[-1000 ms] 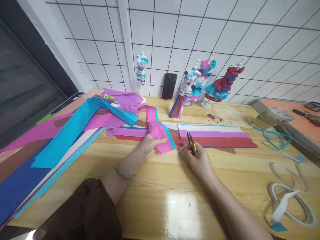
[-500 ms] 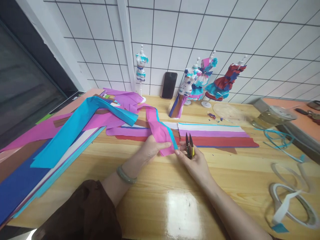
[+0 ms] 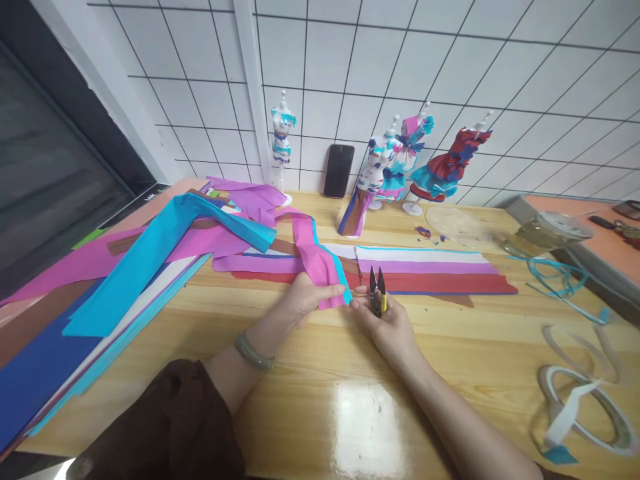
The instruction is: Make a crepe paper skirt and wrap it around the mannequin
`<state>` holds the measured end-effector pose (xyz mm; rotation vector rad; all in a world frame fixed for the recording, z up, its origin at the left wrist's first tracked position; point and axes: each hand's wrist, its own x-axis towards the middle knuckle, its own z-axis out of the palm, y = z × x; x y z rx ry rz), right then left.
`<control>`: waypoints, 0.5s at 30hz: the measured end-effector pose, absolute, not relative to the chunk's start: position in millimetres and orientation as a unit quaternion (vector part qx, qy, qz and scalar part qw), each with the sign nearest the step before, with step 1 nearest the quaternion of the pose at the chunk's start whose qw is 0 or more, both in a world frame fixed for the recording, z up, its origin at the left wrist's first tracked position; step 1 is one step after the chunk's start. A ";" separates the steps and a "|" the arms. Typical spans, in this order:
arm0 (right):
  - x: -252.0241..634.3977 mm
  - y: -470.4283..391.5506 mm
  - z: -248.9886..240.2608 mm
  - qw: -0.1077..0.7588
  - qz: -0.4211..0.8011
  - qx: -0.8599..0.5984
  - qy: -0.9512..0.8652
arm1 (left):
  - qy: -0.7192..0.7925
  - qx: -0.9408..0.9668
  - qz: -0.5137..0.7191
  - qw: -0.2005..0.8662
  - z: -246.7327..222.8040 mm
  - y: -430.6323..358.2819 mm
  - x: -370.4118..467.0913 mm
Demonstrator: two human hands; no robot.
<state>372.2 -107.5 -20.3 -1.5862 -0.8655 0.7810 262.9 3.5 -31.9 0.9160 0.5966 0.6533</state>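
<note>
My left hand (image 3: 305, 300) is closed on the lower end of a pink crepe-paper strip (image 3: 315, 257) with a bright blue edge, thumb lying on top. From there the strip runs back over the table toward a pile of coloured strips. My right hand (image 3: 387, 327) keeps a pair of thread snips (image 3: 379, 293) in its palm, the dark blades pointing away and parted, a bit of yellow showing on the handle. Its thumb and forefinger are at the strip's blue corner; whether they pinch it I cannot tell. Behind lie flat white, purple and red strips (image 3: 440, 280).
Small dressed mannequins (image 3: 453, 163) stand along the tiled wall beside a phone (image 3: 339, 171). A blue strip (image 3: 135, 267) tops the pile at left. On the right are a tape roll (image 3: 625, 430), blue ribbon (image 3: 555, 277) and a clear spool (image 3: 553, 233).
The strip's held end has shifted slightly up and left, and its blue edge shows wider. My right fingertips have moved back a little from it. The snips stay in my right hand.
</note>
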 end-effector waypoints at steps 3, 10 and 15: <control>370.6 -109.6 -18.6 0.539 0.372 -0.658 -0.371 | 0.276 0.395 0.340 0.808 -29.5 8.6 262.2; 368.4 -113.9 -18.4 0.501 0.498 -0.624 -0.335 | 0.260 0.367 0.392 0.802 -23.9 14.6 262.3; 366.5 -114.3 -20.5 0.499 0.535 -0.605 -0.316 | 0.270 0.383 0.393 0.791 -21.4 12.7 261.1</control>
